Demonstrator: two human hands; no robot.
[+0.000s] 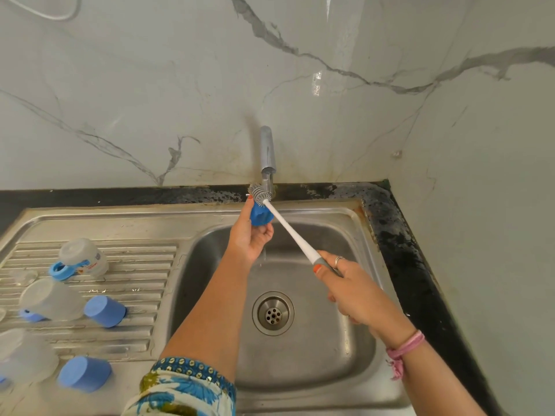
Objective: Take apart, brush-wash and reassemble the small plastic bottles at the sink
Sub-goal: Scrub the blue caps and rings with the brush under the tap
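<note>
My left hand (250, 235) grips a blue bottle cap (260, 215) above the sink basin, just under the tap. A bottle brush (288, 229) with a white shaft has its grey bristle head (259, 193) at the cap's open top. My right hand (351, 283) holds the brush by its grey handle over the right side of the basin. On the draining board at the left lie a frosted bottle with a blue ring (81, 259), another frosted bottle (51, 300), a third (24, 355), and two loose blue caps (105, 310) (84, 374).
The steel sink (300, 370) has a round drain (273, 313) in its middle. A chrome tap (268, 154) stands out from the marble wall. A black counter edge (420, 265) runs behind and to the right of the sink.
</note>
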